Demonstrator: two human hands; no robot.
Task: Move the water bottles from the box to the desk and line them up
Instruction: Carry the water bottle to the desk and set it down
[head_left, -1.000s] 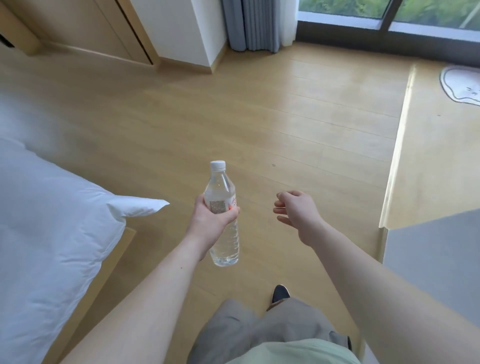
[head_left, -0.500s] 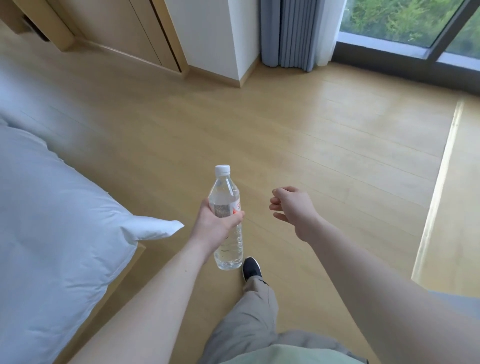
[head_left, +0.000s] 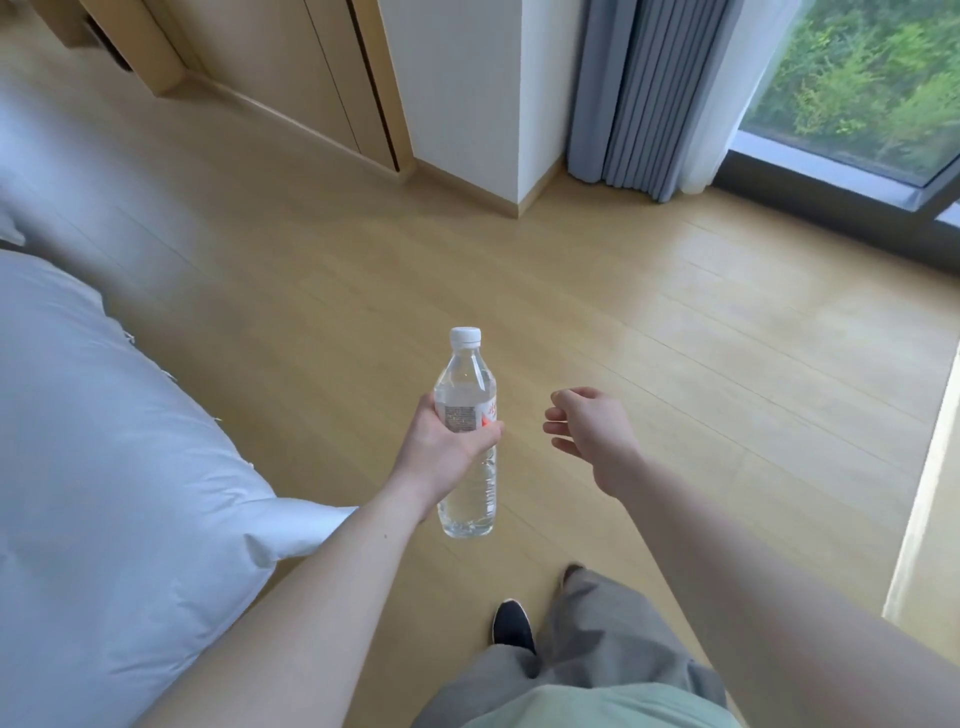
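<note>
Left grip: my left hand (head_left: 451, 453) is wrapped around the label band of the water bottle (head_left: 466, 434); thumb on the near side, fingers (head_left: 488, 430) curling round the far side. Hold looks firm, mid-body.

Bottle attitude: upright, long axis running 12 to 6 in view, white cap (head_left: 465, 335) at the 12 end, base hanging free below my palm over the floor (head_left: 649, 364). It touches nothing but my hand. Clear, seemingly full, so I judge it weighty enough to swing if I turn sharply.

Right grip: my right hand (head_left: 589, 434) is empty, fingers loosely half-curled, sitting at 3 o'clock of the bottle, near but apart. Left is the carrying hand; right is free to steady or take over.

Outward: bed (head_left: 104, 467) with white duvet at 9 o'clock, its corner just beside my left forearm. My shoe (head_left: 513, 626) and grey trouser leg at 6. Wooden cabinet (head_left: 322, 78) at 11, grey curtain (head_left: 639, 93) at 1, window (head_left: 857, 88) at 2.

Neither box nor tabletop is in view, so I cannot tell which way the destination lies. Judgement: carry phase, bottle in transit. For set-down the key relation is keeping the axis vertical, base leading, cap at 12.
</note>
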